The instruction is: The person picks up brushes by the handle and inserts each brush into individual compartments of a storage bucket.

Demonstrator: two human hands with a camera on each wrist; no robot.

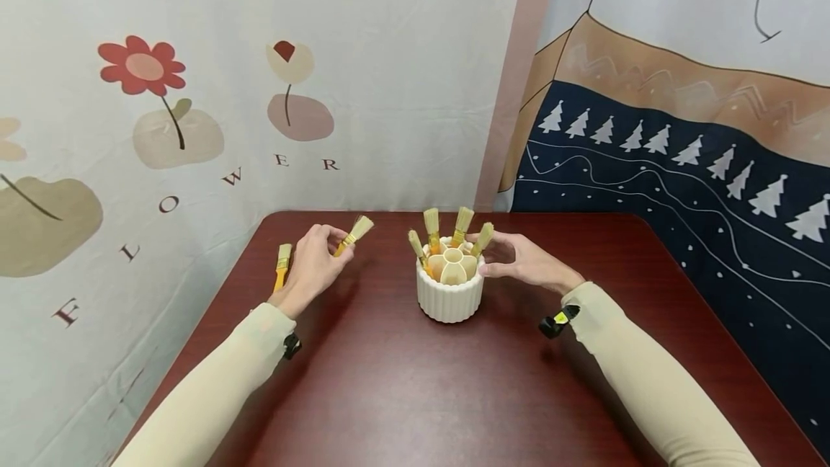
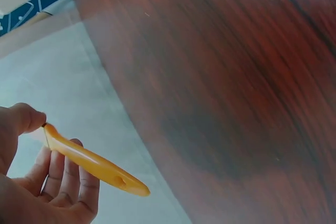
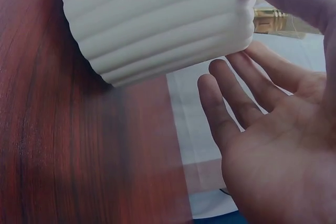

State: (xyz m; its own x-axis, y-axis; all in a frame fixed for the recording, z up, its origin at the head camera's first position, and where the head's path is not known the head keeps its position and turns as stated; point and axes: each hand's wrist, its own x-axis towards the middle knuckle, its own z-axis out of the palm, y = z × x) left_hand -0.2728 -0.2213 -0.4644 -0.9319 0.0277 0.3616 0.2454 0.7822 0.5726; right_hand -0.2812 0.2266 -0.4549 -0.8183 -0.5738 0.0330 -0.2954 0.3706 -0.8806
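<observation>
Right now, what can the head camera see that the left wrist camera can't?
Only the head view shows the white ribbed holder with four brushes standing in it, the right hand touching its side, and a spare brush lying on the table. Only the left wrist view shows the held brush's orange handle end up close. Both show the left hand pinching that brush over the dark red table.

A yellow-handled brush point(image 1: 350, 236) with pale bristles is hanging tilted above the worktop, left of the white ribbed holder point(image 1: 449, 295), its bristles pointing up toward the holder. The holder is standing upright, with petal-shaped compartments around a round middle one. Four similar brushes point(image 1: 447, 230) are standing bristles-up in its far compartments.
</observation>
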